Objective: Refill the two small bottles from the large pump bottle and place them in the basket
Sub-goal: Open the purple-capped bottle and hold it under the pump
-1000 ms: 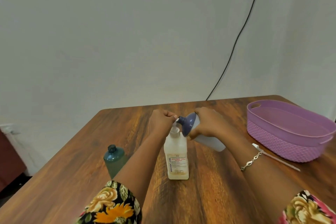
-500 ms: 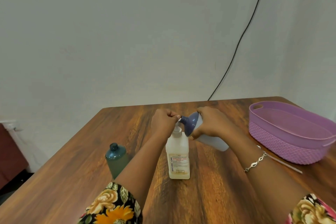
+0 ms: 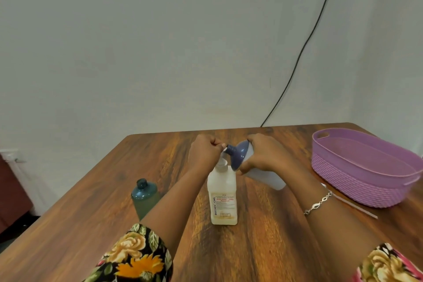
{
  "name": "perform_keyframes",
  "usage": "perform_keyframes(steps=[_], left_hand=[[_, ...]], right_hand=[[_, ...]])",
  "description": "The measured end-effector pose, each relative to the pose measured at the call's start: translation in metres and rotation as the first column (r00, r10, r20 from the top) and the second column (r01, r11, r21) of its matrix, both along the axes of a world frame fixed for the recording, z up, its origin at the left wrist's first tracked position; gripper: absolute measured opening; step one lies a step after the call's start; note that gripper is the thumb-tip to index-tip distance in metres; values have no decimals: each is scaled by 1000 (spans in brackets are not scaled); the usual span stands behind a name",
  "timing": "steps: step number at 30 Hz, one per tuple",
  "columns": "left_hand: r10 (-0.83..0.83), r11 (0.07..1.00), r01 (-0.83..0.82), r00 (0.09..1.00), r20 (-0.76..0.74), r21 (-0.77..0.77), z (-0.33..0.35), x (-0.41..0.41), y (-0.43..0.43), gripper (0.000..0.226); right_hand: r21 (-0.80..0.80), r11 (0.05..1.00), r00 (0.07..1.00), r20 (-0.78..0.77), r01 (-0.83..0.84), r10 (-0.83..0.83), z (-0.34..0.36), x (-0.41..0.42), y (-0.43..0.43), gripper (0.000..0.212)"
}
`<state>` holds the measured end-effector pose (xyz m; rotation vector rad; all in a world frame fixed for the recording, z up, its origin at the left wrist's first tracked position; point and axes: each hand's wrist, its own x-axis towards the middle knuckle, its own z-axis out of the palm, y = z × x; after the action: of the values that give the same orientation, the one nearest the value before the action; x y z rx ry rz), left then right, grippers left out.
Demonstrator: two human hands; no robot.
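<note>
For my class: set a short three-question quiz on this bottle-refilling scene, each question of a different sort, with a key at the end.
1. True or false: no bottle lies in the purple basket.
2. Fill the gap: the left hand grips the ____ head of the large pump bottle.
3. Which hand holds the tilted white bottle with its neck at the nozzle? A) left hand B) right hand C) neither

Key: 1 true; 2 pump; 3 B.
</note>
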<state>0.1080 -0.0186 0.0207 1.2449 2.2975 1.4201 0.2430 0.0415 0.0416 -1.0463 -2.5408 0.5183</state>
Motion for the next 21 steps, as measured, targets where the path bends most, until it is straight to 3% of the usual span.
perform_keyframes(steps=[4, 8, 16, 21], left_hand=[[2, 1000, -2, 1000, 7, -6, 3, 1, 2, 18], [20, 995, -30, 994, 108, 95, -17, 6, -7, 11], [-11, 996, 2, 995, 101, 89, -1, 6, -10, 16], [-8, 982, -74, 901, 433, 173, -13, 14, -14, 26]], right_hand=[[54, 999, 999, 39, 6, -8, 4, -2, 1, 57], [2, 1000, 998, 65, 1, -1, -8, -4, 1, 59], [-40, 999, 999, -35, 6, -7, -2, -1, 0, 64], [-47, 999, 999, -27, 21, -22, -6, -5, 1, 67]])
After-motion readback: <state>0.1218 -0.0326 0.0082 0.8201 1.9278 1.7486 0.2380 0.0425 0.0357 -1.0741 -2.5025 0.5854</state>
